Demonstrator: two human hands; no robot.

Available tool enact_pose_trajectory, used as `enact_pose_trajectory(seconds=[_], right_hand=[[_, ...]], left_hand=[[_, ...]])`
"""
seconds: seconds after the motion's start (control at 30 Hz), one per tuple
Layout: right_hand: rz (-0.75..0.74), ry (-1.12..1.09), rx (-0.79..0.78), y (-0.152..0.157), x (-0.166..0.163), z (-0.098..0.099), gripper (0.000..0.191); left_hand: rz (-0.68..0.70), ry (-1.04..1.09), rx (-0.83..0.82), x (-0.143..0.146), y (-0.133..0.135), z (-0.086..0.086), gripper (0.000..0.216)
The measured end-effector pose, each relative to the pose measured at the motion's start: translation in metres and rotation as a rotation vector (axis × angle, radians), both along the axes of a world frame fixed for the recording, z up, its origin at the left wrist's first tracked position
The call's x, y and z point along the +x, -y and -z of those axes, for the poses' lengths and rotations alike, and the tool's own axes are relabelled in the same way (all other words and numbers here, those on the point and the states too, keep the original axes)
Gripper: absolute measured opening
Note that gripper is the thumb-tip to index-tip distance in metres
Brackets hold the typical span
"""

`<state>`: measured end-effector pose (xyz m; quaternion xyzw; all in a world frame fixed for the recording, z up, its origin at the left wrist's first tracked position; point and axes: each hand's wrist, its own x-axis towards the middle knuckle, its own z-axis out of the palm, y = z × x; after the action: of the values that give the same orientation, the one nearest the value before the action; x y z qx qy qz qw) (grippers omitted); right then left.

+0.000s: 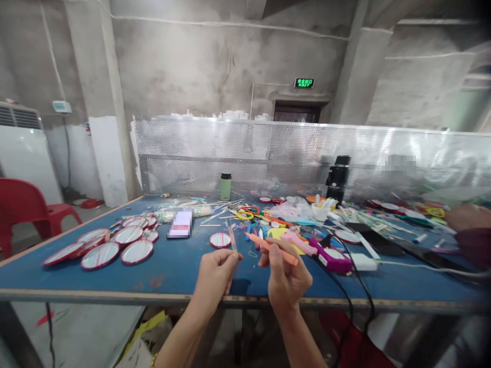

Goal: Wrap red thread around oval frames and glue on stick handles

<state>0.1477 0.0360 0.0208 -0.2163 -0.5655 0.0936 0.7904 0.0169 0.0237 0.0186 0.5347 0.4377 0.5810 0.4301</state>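
My left hand is closed in a pinch on a thin wooden stick that points up and away from me. My right hand is closed round an orange pen-like tool, whose tip points left toward the stick. Both hands hover over the near edge of a blue table. A small round red-rimmed mirror lies on the table just beyond my left hand.
Several red-rimmed round mirrors lie at the left. A purple glue gun with black cords sits right of my hands. Craft clutter, a green bottle and a black device stand farther back. Another person's arm rests at far right. A red chair stands left.
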Motion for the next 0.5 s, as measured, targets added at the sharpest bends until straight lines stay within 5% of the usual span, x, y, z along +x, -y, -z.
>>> enact_pose_trajectory(seconds=[0.5], right_hand=[[-0.436,-0.277,-0.323,-0.010,0.004,-0.003,0.020]], left_hand=[[0.022,-0.010,0.013,-0.003,-0.003,0.003,0.031]])
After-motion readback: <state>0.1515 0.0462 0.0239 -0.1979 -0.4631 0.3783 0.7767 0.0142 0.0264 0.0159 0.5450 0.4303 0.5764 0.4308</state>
